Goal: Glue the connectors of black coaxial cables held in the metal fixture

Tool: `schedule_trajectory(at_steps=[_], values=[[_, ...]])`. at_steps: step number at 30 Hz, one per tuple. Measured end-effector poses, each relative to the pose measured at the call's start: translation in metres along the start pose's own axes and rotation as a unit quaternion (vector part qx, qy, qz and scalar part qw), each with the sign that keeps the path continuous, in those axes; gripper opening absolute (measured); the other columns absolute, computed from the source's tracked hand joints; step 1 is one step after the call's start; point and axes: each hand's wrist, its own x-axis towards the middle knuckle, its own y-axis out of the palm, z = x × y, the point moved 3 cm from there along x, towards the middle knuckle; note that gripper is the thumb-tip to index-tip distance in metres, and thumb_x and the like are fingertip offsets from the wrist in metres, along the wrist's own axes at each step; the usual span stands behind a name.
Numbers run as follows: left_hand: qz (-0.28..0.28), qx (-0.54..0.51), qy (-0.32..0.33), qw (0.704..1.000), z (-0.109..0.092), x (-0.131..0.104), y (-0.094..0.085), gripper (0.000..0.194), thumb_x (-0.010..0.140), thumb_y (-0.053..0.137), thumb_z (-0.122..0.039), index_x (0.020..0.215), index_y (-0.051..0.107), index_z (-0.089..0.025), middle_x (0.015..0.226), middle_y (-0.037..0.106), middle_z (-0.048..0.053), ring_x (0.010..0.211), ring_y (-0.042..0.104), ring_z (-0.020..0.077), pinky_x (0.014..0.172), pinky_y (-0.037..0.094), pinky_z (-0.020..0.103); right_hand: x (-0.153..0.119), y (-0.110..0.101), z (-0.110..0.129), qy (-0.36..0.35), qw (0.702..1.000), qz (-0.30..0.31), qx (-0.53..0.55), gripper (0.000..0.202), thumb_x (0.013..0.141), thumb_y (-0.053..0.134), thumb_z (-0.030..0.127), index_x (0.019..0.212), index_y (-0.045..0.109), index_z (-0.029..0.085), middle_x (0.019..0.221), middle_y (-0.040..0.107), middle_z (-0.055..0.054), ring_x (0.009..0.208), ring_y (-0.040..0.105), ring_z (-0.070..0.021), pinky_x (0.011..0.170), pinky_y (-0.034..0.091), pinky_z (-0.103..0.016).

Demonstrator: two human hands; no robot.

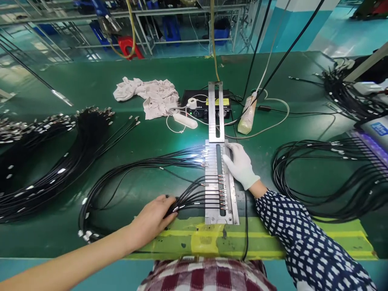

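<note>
A slotted metal fixture [212, 214] lies on the green table, with several black cables [194, 193] set side by side across its lower half. Bare, my left hand [156, 214] is wrapped round the bunch of these cables, left of the fixture. My right hand [241, 163], in a white glove, rests on the fixture's right edge near its upper part, thumb apart from the fingers. More black cables [151, 157] reach the fixture's left side higher up, where a bright light shines. Some of their ends sit on its left edge.
Behind the fixture stand a black box [194, 111], a white plug strip [185, 120] and a bottle [247, 115]. A crumpled cloth [157, 97] lies back left. Cable bundles [72, 161] fill the left side; coiled cables [281, 173] lie on the right beside a device [376, 129].
</note>
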Motion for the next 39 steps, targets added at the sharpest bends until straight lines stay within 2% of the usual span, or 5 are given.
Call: schedule_trajectory(at_steps=[13, 20, 32, 35, 39], values=[[0.25, -0.393, -0.035, 0.884, -0.033, 0.007, -0.067, 0.053, 0.091, 0.048, -0.072, 0.105, 0.049, -0.02, 0.055, 0.035, -0.011, 0.04, 0.025, 0.0064, 0.039, 0.018, 0.021, 0.0, 0.0, 0.001, -0.006, 1.0, 0.003, -0.009, 0.043, 0.098, 0.047, 0.044, 0.129, 0.055, 0.016, 0.128, 0.055, -0.017, 0.12, 0.054, -0.0336, 0.105, 0.047, -0.048], [0.064, -0.161, -0.025, 0.985, 0.005, 0.017, -0.061, 0.05, 0.095, 0.039, -0.065, 0.076, 0.049, -0.02, 0.068, 0.051, 0.0, 0.062, 0.046, 0.0144, 0.058, 0.033, 0.026, 0.0, 0.001, 0.001, -0.008, 1.0, 0.01, -0.015, 0.044, 0.097, 0.048, 0.048, 0.128, 0.057, 0.018, 0.129, 0.055, -0.016, 0.119, 0.055, -0.0353, 0.103, 0.048, -0.051], [0.052, -0.146, -0.022, 0.988, 0.065, 0.026, -0.075, 0.058, 0.094, 0.036, -0.073, 0.082, 0.053, -0.019, 0.066, 0.046, -0.001, 0.058, 0.046, 0.0144, 0.055, 0.036, 0.026, 0.0, 0.001, 0.0, -0.015, 1.0, 0.002, -0.02, 0.043, 0.099, 0.048, 0.05, 0.127, 0.058, 0.019, 0.129, 0.055, -0.015, 0.119, 0.056, -0.034, 0.103, 0.049, -0.049], [-0.102, 0.103, -0.004, 0.989, 0.058, 0.039, -0.083, 0.067, 0.079, 0.06, -0.078, 0.104, 0.063, -0.016, 0.107, 0.063, 0.015, 0.1, 0.061, 0.0327, 0.087, 0.048, 0.041, 0.0, 0.002, -0.002, -0.011, 1.0, 0.0, -0.018, 0.043, 0.098, 0.048, 0.05, 0.126, 0.058, 0.019, 0.129, 0.056, -0.015, 0.118, 0.056, -0.0346, 0.102, 0.049, -0.05], [-0.168, 0.205, 0.042, 0.963, 0.034, 0.084, -0.083, 0.124, 0.062, 0.079, -0.076, 0.153, 0.028, -0.008, 0.159, 0.028, 0.03, 0.147, 0.027, 0.0449, 0.118, 0.026, 0.055, 0.001, 0.001, -0.003, -0.015, 1.0, 0.0, -0.015, 0.045, 0.097, 0.047, 0.051, 0.125, 0.059, 0.018, 0.127, 0.056, -0.016, 0.117, 0.057, -0.0357, 0.101, 0.049, -0.053]])
